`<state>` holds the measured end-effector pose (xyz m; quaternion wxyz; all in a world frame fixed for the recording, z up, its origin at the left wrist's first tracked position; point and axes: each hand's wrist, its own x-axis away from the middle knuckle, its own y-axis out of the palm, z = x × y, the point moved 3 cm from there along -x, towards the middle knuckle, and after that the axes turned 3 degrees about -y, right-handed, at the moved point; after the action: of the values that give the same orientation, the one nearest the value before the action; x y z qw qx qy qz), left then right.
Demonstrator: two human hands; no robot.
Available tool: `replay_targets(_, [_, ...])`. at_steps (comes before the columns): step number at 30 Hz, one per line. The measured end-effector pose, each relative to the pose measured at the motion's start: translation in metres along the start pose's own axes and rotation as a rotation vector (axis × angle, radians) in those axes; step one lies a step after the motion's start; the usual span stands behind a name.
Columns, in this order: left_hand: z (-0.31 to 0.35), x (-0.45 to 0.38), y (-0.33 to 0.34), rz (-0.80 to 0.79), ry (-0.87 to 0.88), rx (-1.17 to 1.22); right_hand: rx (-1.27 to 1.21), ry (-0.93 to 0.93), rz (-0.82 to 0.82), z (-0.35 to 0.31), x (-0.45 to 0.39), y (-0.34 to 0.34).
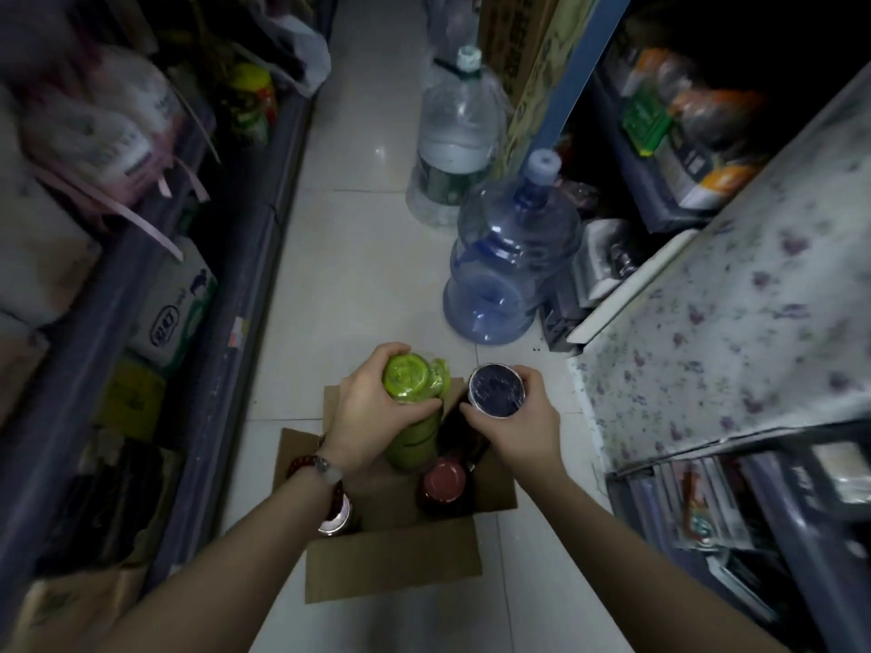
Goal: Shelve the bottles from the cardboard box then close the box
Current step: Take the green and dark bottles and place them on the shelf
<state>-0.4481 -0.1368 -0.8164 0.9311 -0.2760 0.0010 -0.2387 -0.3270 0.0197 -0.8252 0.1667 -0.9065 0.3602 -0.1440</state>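
The green bottle (414, 402) stands upright above the open box (396, 558) on the floor, the left hand (372, 412) curled round its neck below the cap. Just beside it the right hand (513, 421) grips the dark bottle (496, 391), also upright. Two more bottles, a red-capped one (443, 480) among them, remain inside. The shelves (683, 468) lie to the right, nearer the right hand.

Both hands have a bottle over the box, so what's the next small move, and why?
Probably lift both clear and turn to a shelf: the left hand grips the green bottle, the right hand the dark-capped bottle, both above the open cardboard box, where a red-capped bottle remains.
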Motion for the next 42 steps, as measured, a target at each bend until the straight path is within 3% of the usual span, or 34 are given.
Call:
replay_targets(13, [0.323, 0.03, -0.112, -0.122, 0.129, 0.053, -0.065, -0.152, 0.086, -0.269, 0.035, -0.179])
replay_targets(23, [0.542, 0.063, -0.163, -0.222, 0.423, 0.094, -0.146, -0.25, 0.37, -0.435, 0.079, -0.33])
replay_targets(29, [0.646, 0.104, -0.177, -0.3, 0.583, 0.173, -0.203, -0.333, 0.563, -0.504, 0.132, -0.404])
replay_targets(42, [0.81, 0.235, -0.155, -0.467, 0.889, 0.253, -0.18, -0.427, 0.889, -0.571, 0.278, -0.555])
